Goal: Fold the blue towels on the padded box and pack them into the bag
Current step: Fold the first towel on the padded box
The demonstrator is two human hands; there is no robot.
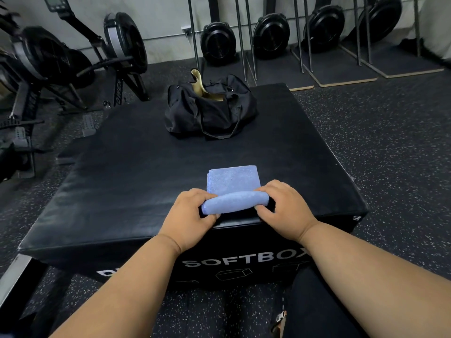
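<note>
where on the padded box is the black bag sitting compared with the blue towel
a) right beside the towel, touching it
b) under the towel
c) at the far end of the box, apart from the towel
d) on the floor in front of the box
c: the black bag sits at the far end of the padded box, with bare box top between it and the blue towel, which both hands hold at the near edge.

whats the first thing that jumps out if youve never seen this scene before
The eye goes first to the blue towel, the only bright colour, lying at the near edge of the black padded box, its near end rolled up and gripped by the left hand and the right hand. Next comes the black bag at the far end of the box, open with a tan lining showing. Dark gym machines line the wall behind.
</note>
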